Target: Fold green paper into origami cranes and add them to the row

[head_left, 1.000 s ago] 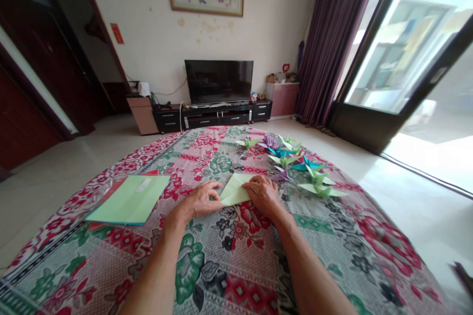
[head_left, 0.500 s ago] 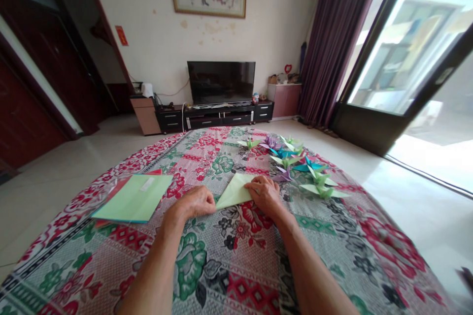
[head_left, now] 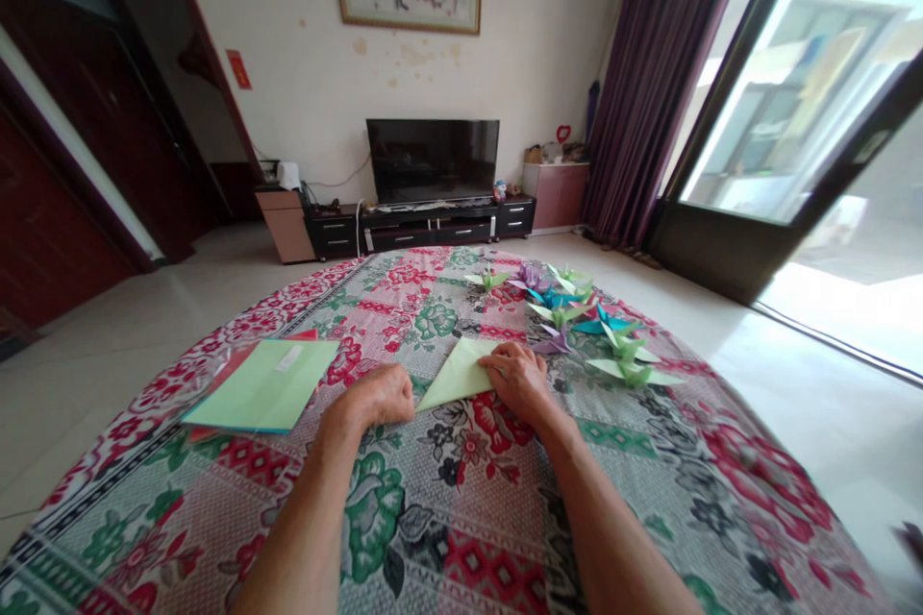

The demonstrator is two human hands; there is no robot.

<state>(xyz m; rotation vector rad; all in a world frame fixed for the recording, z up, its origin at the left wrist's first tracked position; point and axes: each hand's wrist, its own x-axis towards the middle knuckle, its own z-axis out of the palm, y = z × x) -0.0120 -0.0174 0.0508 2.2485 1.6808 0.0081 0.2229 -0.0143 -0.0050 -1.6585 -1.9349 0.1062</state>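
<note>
A light green sheet of paper (head_left: 460,373), folded to a pointed shape, lies on the patterned tablecloth in front of me. My right hand (head_left: 517,375) rests on its right side, fingers together and pressing it down; part of the paper is hidden under them. At the paper's left tip, my left hand (head_left: 387,393) is curled into a fist on the cloth, and I see nothing in it. Its fingertips are turned away from view. Several folded paper cranes (head_left: 559,312) in green, blue and purple stand to the right, beyond my right hand.
A stack of coloured paper sheets (head_left: 263,386), light green on top, lies left of my left hand. The round table wears a flowered tablecloth (head_left: 461,480). Farther off are a low TV cabinet (head_left: 461,229), a television (head_left: 433,160) and a glass door (head_left: 785,115) at right.
My left fist has slid slightly left along the paper's lower edge, baring more of the left tip. My right hand stays on the paper.
</note>
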